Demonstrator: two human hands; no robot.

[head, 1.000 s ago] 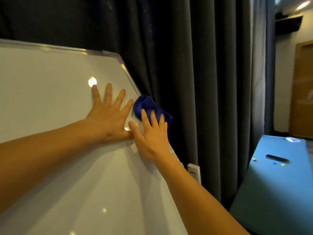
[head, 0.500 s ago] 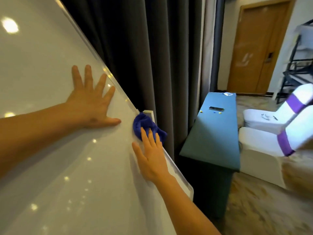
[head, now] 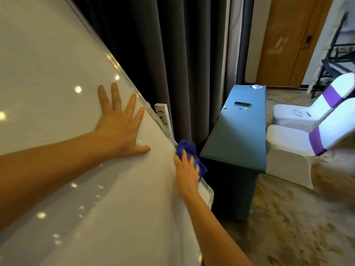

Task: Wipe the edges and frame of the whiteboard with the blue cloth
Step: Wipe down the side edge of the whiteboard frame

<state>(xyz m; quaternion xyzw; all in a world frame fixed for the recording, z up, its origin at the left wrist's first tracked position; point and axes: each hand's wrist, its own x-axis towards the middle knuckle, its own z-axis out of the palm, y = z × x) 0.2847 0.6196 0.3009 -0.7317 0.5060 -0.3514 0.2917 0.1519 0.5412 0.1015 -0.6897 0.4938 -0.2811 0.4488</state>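
The whiteboard (head: 57, 73) fills the left of the view, its silver frame (head: 123, 73) running diagonally down to a lower right corner. My left hand (head: 119, 123) lies flat on the board, fingers spread, holding nothing. My right hand (head: 187, 173) presses the crumpled blue cloth (head: 187, 148) against the right edge of the frame, low down near the corner. Part of the cloth hangs over the frame's outer side.
Dark grey curtains (head: 172, 54) hang behind the board. A white bracket (head: 163, 118) sticks out behind the frame. A teal-covered table (head: 242, 131) with a phone (head: 242, 104) stands close to the right. White covered chairs (head: 299, 135) and a wooden door (head: 284, 39) lie beyond.
My right hand has slid the cloth down the right edge of the frame toward the lower corner. The camera has swung down and right. The left hand stays flat on the board.
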